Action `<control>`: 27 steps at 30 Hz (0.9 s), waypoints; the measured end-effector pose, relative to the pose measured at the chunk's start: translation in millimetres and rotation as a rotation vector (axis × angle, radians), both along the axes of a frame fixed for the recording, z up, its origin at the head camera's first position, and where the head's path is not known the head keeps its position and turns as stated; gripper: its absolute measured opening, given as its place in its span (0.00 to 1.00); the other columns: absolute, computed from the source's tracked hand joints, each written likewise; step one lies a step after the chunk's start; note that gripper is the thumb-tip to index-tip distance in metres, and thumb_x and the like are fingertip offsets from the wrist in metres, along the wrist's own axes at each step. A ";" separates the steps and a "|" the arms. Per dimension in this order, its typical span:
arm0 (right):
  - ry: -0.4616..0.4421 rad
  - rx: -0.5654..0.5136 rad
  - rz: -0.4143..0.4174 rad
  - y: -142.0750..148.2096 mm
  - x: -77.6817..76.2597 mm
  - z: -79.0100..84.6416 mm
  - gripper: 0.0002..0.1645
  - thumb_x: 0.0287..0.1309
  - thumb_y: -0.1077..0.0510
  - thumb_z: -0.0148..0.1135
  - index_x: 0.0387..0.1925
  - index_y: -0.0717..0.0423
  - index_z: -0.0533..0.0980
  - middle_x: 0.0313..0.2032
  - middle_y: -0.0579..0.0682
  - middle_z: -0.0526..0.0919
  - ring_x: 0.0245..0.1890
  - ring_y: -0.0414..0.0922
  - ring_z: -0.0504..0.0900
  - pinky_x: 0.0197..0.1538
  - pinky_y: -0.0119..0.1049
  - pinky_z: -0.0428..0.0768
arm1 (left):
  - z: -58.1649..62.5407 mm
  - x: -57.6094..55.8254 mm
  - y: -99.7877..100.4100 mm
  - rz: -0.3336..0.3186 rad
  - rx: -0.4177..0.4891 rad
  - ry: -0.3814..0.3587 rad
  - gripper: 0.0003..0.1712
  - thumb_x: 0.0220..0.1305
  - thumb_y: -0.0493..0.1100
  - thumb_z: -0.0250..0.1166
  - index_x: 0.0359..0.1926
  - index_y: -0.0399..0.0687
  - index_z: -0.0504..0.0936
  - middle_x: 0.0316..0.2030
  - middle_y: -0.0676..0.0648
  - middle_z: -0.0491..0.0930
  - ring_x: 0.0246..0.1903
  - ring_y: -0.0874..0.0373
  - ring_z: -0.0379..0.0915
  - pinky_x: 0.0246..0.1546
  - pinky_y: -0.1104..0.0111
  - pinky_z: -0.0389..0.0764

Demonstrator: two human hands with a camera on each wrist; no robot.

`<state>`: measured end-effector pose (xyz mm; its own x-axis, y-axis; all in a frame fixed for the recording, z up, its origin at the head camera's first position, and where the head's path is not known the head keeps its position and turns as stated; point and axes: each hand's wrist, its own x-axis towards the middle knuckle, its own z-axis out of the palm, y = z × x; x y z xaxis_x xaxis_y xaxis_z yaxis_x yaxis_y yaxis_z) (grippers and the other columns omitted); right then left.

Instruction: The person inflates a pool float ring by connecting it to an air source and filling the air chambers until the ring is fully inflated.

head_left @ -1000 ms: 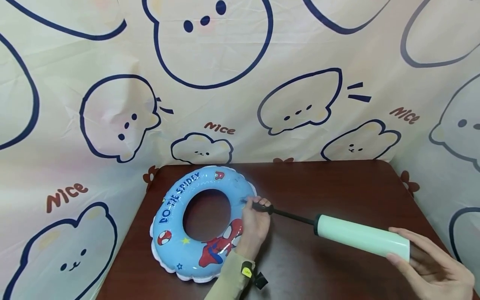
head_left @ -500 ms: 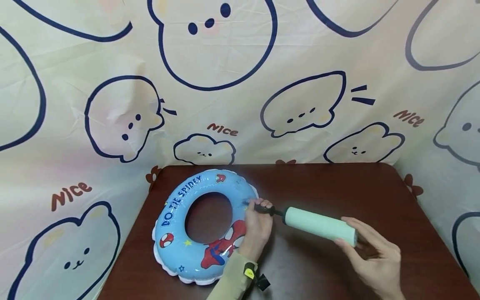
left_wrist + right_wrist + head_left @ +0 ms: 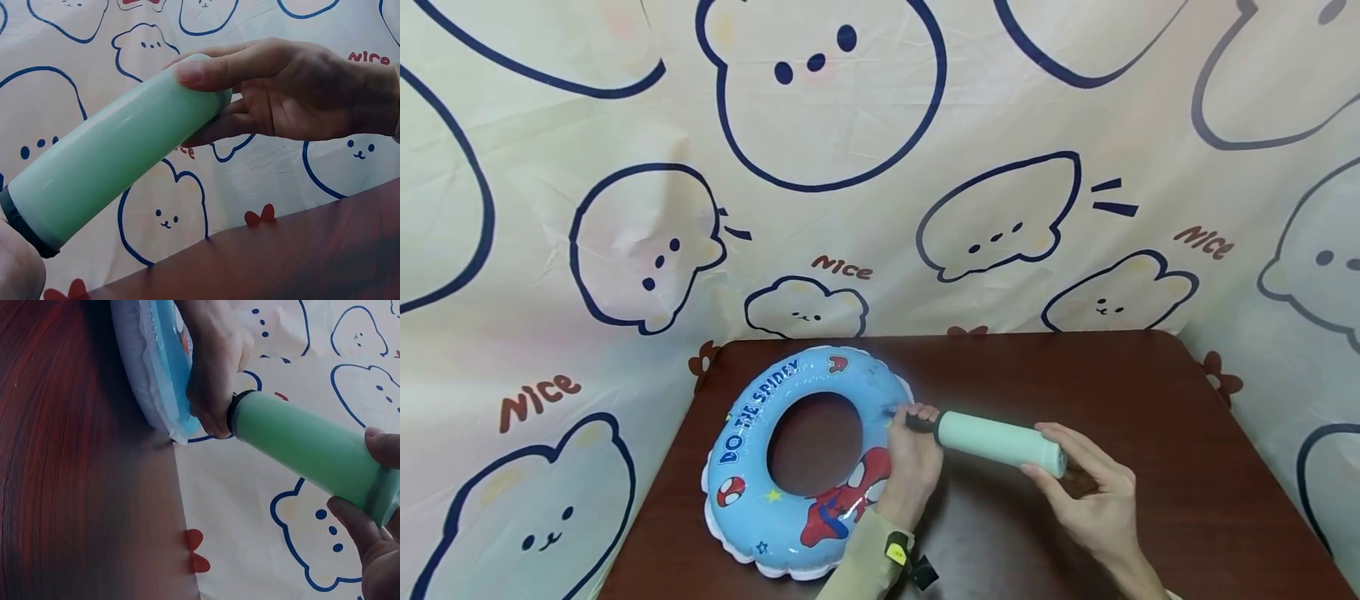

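A blue swim ring (image 3: 741, 521) with printed cartoon figures and lettering is propped, tilted, at the left of the table. At its right side my left hand (image 3: 913, 471) grips the black end of a mint-green hand pump (image 3: 1000, 440) against the ring; the fingers hide the point where they meet. My right hand (image 3: 1097, 500) holds the pump's far end, thumb on one side and fingers on the other. In the left wrist view, the pump barrel (image 3: 119, 150) slants up to the right hand (image 3: 281, 87). No rod shows between the barrel and my left hand.
Beneath the work is a dark brown table (image 3: 1187, 450) with rounded back corners. A pale cloth (image 3: 1000, 92) printed with bear outlines hangs behind it and at both sides. A black strap with a yellow tag (image 3: 897, 548) circles my left wrist.
My right hand has slid the green barrel leftward until it meets the left hand. The black rod, visible a second ago, has gone inside. The left hand and swim ring have stayed in place.
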<state>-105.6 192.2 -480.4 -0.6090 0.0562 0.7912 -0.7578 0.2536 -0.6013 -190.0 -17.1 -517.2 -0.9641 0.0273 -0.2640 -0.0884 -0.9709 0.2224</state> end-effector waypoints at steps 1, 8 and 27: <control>0.001 -0.004 0.008 -0.7 -0.8 -1.6 0.33 0.33 0.85 0.78 0.49 0.79 0.82 0.48 0.70 0.87 0.42 0.36 0.87 0.40 0.20 0.85 | 0.0 0.7 -0.4 -0.002 0.006 -0.004 0.14 0.90 0.49 0.36 0.44 0.48 0.60 0.32 0.52 0.65 0.31 0.62 0.65 0.39 0.74 0.71; -0.047 -0.124 0.130 8.1 2.9 -3.8 0.34 0.34 0.90 0.73 0.51 0.84 0.79 0.50 0.74 0.84 0.45 0.41 0.90 0.44 0.25 0.87 | -0.3 2.7 -3.1 -0.001 0.014 -0.003 0.11 0.89 0.50 0.34 0.56 0.48 0.55 0.33 0.53 0.65 0.32 0.61 0.65 0.39 0.73 0.72; -0.172 -0.247 0.072 45.0 51.5 22.8 0.35 0.33 0.95 0.69 0.51 0.90 0.76 0.54 0.71 0.85 0.47 0.45 0.92 0.47 0.31 0.88 | 3.8 0.1 -9.9 -0.019 -0.032 -0.007 0.12 0.89 0.50 0.32 0.54 0.48 0.57 0.33 0.54 0.66 0.32 0.60 0.67 0.39 0.72 0.73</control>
